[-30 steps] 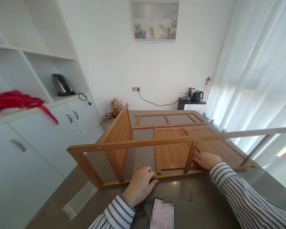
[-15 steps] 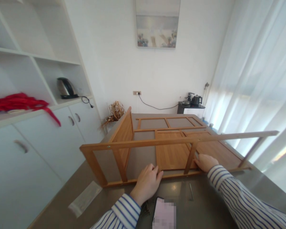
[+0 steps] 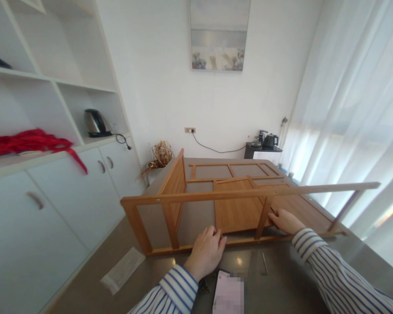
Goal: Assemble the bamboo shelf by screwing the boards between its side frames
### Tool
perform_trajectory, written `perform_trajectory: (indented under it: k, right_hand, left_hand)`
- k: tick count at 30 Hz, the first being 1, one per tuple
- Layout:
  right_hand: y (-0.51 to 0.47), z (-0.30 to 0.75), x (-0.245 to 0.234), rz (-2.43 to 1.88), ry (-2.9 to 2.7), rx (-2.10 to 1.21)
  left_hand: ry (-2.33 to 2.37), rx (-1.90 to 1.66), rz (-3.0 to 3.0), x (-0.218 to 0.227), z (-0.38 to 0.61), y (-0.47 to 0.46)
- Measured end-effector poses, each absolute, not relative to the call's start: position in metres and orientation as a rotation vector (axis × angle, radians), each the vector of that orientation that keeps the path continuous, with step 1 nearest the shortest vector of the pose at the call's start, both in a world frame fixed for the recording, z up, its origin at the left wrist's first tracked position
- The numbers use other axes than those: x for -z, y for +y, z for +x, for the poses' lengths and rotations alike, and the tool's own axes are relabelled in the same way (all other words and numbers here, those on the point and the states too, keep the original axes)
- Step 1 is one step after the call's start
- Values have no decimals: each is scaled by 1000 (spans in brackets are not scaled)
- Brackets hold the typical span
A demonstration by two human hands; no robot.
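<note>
A wooden frame (image 3: 191,197) stands on its long side on the grey table, its rails running across my view. Behind it lies a flat wooden panel (image 3: 237,207), set at a slight slant. My left hand (image 3: 207,250) reaches over the frame's lower rail, its fingers curled on the panel's near left corner; the fingertips are partly hidden. At the panel's near right corner, beside an upright of the frame, my right hand (image 3: 286,221) pinches the edge. A second panel (image 3: 175,183) stands upright at the left end.
On the table (image 3: 249,279) near me lie a phone (image 3: 228,292), a thin metal tool (image 3: 264,263), small dark screws (image 3: 203,286) and a clear plastic bag (image 3: 122,270). Another wooden frame (image 3: 229,165) lies flat at the back. White cabinets (image 3: 68,205) line the left.
The panel behind the frame has turned slightly and its right side looks raised. My right hand has shifted a little with that corner. The whole view has moved slightly.
</note>
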State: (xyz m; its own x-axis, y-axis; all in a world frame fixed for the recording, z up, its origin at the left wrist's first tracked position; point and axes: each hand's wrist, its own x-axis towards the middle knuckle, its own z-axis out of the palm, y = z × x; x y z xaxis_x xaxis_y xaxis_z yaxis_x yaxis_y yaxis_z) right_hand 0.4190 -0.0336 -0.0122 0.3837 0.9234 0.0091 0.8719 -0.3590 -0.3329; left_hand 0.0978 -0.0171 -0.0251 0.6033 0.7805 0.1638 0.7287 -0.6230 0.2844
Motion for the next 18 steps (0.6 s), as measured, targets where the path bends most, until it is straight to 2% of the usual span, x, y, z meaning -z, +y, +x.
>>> perform_trajectory:
  k: [10, 18]
  right_hand:
    - [-31, 400, -40, -1790, -1278, -615]
    - [-36, 380, -57, -1531, -1153, -717]
  left_hand:
    - [1206, -506, 2513, 27, 95, -12]
    - [1130, -690, 2582, 3, 127, -4]
